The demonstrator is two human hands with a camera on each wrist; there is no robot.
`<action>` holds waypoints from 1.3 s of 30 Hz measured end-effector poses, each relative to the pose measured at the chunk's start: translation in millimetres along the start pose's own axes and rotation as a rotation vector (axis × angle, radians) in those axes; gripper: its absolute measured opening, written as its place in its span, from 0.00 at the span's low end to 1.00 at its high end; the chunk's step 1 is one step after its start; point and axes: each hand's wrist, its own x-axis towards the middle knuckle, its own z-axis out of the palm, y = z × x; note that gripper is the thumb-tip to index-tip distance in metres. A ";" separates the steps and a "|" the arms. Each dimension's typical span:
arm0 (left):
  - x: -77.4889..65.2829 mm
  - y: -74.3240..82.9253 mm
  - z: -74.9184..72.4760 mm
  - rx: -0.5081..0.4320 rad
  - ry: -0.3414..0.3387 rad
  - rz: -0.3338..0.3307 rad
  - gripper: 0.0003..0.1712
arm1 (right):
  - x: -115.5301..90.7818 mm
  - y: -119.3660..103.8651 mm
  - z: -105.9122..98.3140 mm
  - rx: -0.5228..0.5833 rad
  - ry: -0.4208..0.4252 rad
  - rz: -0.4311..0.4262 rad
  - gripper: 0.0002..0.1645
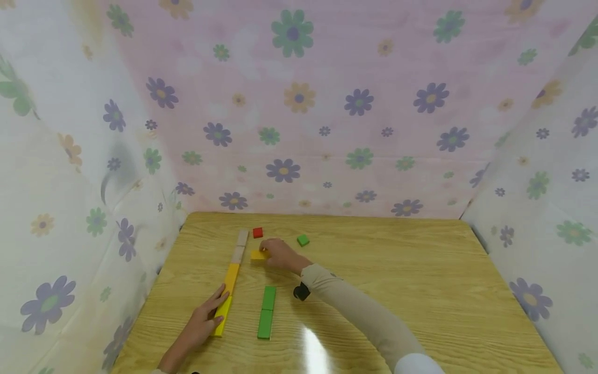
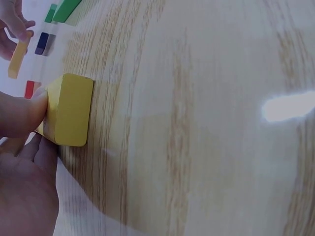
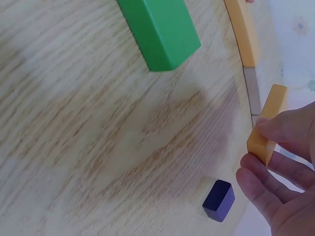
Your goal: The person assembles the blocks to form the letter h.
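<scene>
My left hand (image 1: 201,318) holds the yellow block (image 1: 223,318) by its sides, thumb and fingers around it. That block forms the near end of a straight row, followed by an orange block (image 1: 231,278) and two plain wooden blocks (image 1: 238,254). Just right of the wooden ones, my right hand (image 1: 279,254) pinches a second orange block (image 3: 268,128) between thumb and fingers. In the right wrist view this block stands tilted. A dark purple block (image 3: 219,200) lies close below the right fingertips; the head view does not show it.
Two green blocks (image 1: 267,312) lie end to end, right of the row. Farther back are a small red block (image 1: 258,232) and a small green block (image 1: 303,240). Flowered cloth (image 1: 327,119) walls the wooden table (image 1: 397,280) at the back and both sides.
</scene>
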 end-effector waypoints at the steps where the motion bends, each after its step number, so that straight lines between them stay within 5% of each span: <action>1: 0.0 -0.3 0.2 -0.001 -0.001 -0.001 0.36 | -0.3 -1.1 0.4 0.009 -0.002 -0.001 0.19; 39: 0.3 0.6 0.5 0.004 0.027 -0.013 0.35 | 0.4 -23.3 39.4 0.097 -0.002 0.056 0.16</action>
